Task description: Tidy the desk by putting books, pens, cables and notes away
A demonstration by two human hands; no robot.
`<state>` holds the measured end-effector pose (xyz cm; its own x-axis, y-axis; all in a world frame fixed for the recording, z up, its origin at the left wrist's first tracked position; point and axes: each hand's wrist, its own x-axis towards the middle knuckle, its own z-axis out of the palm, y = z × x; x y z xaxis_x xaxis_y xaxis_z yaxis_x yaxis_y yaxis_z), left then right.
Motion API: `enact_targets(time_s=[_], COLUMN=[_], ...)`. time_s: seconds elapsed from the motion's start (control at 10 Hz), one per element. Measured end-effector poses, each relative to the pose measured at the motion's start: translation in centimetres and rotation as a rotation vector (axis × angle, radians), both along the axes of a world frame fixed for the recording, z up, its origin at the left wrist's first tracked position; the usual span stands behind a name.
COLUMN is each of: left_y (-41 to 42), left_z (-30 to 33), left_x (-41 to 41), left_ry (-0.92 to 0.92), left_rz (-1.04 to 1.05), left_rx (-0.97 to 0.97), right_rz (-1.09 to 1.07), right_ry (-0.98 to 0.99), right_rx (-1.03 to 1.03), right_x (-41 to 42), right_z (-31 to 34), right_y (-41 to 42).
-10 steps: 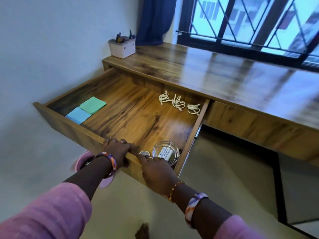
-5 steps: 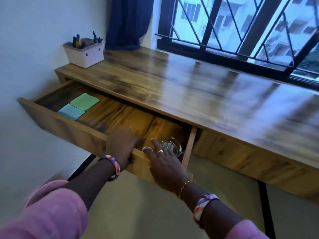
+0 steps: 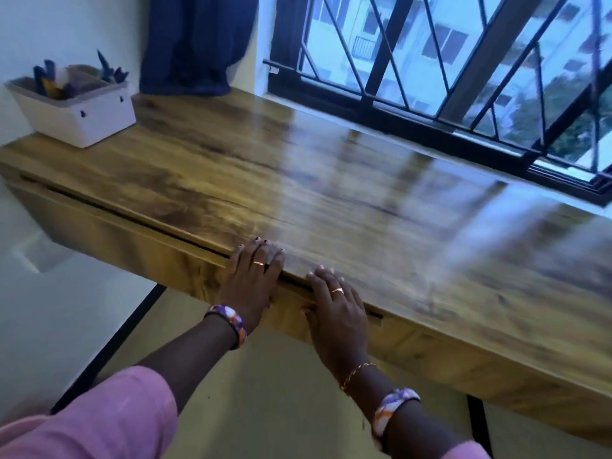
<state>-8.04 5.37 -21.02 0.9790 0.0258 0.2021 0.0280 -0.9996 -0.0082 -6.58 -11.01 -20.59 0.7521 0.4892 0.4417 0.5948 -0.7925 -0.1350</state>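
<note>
— Where do we have our hands?
— Both flat against the drawer (image 3: 139, 241), fingers straight, gripping nothing — our left hand (image 3: 252, 279) and right hand (image 3: 336, 308) side by side at the desk's (image 3: 331, 200) front edge, fingertips over the top.
— And the pens?
— In the white box (image 3: 74, 107) at the far left corner.

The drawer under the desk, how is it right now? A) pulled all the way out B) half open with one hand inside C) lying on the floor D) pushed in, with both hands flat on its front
D: the drawer front sits nearly flush under the desk top, with only a thin dark gap, and the left hand and right hand press on it with straight fingers.
</note>
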Motion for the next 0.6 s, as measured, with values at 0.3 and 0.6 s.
enact_targets(time_s=[0.3,0.6], left_y=[0.1,-8.0], left_z=[4.7,23.1], left_x=[2.3,14.3], left_ry=[0.125,-0.414], left_rz=[-0.066,-0.283], left_rx=[0.055,-0.322], right_rz=[0.067,0.153], right_ry=[0.087,-0.37], right_rx=[-0.117,0.537], right_x=[2.3,14.7], right_z=[2.8,20.6], right_y=[0.0,-4.2])
